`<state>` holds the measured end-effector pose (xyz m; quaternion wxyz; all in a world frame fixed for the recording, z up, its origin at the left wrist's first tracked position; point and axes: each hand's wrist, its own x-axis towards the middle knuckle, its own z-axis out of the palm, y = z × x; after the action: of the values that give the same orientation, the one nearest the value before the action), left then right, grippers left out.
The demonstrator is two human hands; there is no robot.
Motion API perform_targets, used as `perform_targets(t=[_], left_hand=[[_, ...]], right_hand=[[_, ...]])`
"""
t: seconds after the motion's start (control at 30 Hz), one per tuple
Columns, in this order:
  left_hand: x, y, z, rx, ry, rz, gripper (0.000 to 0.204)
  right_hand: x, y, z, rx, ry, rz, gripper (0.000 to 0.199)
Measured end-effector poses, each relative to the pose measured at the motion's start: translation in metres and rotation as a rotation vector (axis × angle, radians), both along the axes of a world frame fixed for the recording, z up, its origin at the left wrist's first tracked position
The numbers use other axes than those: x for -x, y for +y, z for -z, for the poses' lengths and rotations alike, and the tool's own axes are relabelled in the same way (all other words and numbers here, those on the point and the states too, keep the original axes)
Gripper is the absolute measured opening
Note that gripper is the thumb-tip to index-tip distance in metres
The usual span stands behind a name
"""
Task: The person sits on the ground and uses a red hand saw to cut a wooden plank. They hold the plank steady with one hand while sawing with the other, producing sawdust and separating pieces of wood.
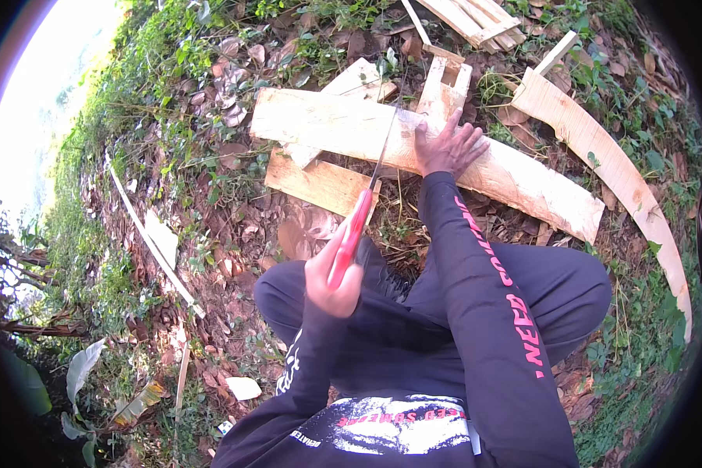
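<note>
My left hand [334, 282] is closed around the red handle of a handsaw [352, 234]. Its thin blade crosses a long, pale plank [320, 121], left of my other hand. On that same plank my right hand [449, 148] lies flat with fingers spread, pressing the wood. Under the plank are a shorter board [312, 182] on the near side and another light piece [364, 78] on the far side. A narrow piece with a square notch [442, 90] sticks out beyond the plank, close to my right fingertips. Whether the blade has entered the wood is hard to tell.
A long, bent-looking board [600, 148] lies to the right. At the top is a bundle of slats [476, 19]. A thin strip [152, 242] and a pale offcut [162, 236] rest on the left. My crossed legs [522, 288] sit just below the plank, among leaves and grass.
</note>
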<state>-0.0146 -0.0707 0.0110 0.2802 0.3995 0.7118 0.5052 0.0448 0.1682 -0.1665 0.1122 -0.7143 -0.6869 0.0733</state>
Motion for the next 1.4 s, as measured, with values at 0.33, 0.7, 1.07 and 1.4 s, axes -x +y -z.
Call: perform_targets(t=[0.33,0.7,1.07,1.4], left_hand=[[0.014,0.013,-0.014,0.058,-0.012,-0.022,0.056],[0.036,-0.004,-0.02,-0.048,0.175,0.006,0.053],[0.017,-0.229,-0.116,0.038,-0.08,-0.062,0.061],[0.096,-0.21,-0.042,-0.446,-0.245,-0.282,0.063]], right_hand=[[0.009,-0.028,-0.019,-0.096,0.005,-0.013,0.091],[0.023,-0.063,-0.027,-0.132,-0.019,-0.003,0.088],[0.007,-0.098,-0.042,-0.117,-0.041,-0.062,0.089],[-0.085,-0.133,-0.021,-0.173,0.079,-0.677,0.085]])
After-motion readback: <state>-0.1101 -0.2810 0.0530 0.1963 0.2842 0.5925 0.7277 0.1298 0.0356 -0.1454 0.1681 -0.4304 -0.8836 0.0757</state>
